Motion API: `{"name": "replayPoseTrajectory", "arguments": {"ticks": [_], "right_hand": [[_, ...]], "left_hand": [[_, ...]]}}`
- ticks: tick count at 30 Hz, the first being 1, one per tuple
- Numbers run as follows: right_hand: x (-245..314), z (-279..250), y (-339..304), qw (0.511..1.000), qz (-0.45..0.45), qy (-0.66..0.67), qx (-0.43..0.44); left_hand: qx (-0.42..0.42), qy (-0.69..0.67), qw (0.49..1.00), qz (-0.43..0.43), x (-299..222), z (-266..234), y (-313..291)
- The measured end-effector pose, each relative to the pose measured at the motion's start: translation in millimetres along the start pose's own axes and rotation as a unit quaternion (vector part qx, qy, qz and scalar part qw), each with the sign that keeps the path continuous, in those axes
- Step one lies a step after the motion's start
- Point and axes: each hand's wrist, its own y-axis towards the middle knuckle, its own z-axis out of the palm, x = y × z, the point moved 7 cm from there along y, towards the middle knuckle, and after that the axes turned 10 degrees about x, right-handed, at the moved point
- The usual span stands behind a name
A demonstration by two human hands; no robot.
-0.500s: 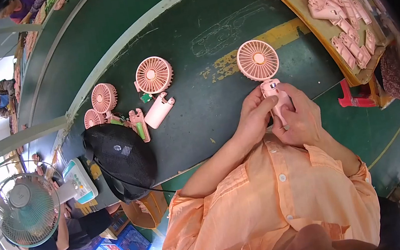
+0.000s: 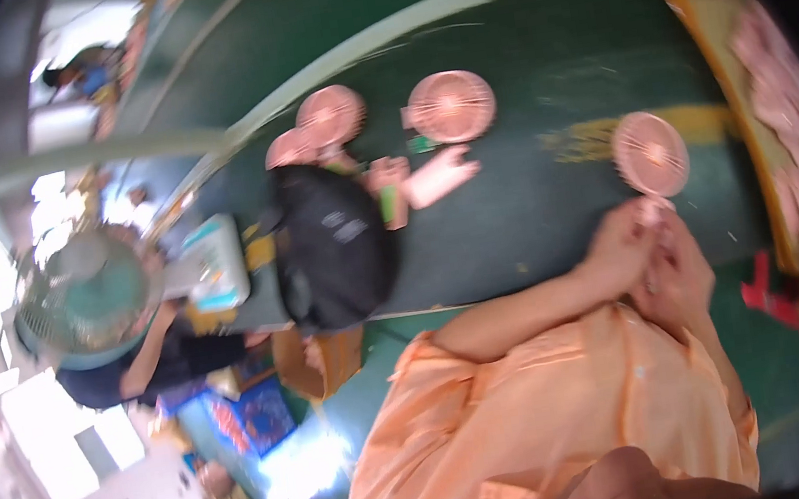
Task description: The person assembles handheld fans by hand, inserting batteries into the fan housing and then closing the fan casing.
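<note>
A pink handheld fan (image 2: 651, 156) stands out beyond my hands, its round grille pointing away from me. My left hand (image 2: 621, 246) is closed round the fan's handle from the left. My right hand (image 2: 682, 275) wraps the same handle from the right, so most of the handle is hidden. Motion blurs the fingers. Farther left on the green bench lie more pink fan heads (image 2: 451, 106). Beside them are a loose pink handle shell (image 2: 440, 176) and an opened handle (image 2: 392, 190) with a green part inside.
A rounded black mesh-covered object (image 2: 333, 243) sits at the bench's left front. Right of my hands is a cardboard tray (image 2: 710, 37) of pink parts, with a red object (image 2: 769, 294) below. A teal electric fan (image 2: 87, 291), a co-worker (image 2: 146, 358) and a cardboard box (image 2: 347, 352) are left.
The view has swung left and blurred, so the bench and its contents appear farther right. Both hands still hold the fan, whose head now leans slightly differently.
</note>
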Motion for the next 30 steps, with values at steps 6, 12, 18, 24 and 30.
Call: {"name": "replayPoseTrajectory", "arguments": {"ticks": [6, 12, 18, 24, 30], "right_hand": [[9.2, -7.2, -1.8, 0.961, -0.157, -0.225, -0.037], [28.4, -9.0, -3.0, 0.936, -0.24, -0.247, -0.079], [44.6, -21.7, 2.9, 0.964, -0.219, -0.146, -0.028], [-44.7, -36.9, 24.1, 0.973, 0.021, 0.227, 0.044], [-53.5, -37.6, 24.3, 0.934, 0.047, 0.347, 0.073]], "left_hand": [[-0.021, 0.032, 0.998, -0.059, -10.5, 3.8, 4.4], [-0.046, 0.102, 0.994, 0.011, -8.1, -1.7, 11.5], [-0.005, -0.06, 0.997, 0.047, 3.0, -1.8, 14.1], [0.103, -0.207, 0.969, 0.082, 0.5, 8.3, 12.0], [0.132, -0.098, 0.981, 0.103, -14.8, 23.9, 3.5]]}}
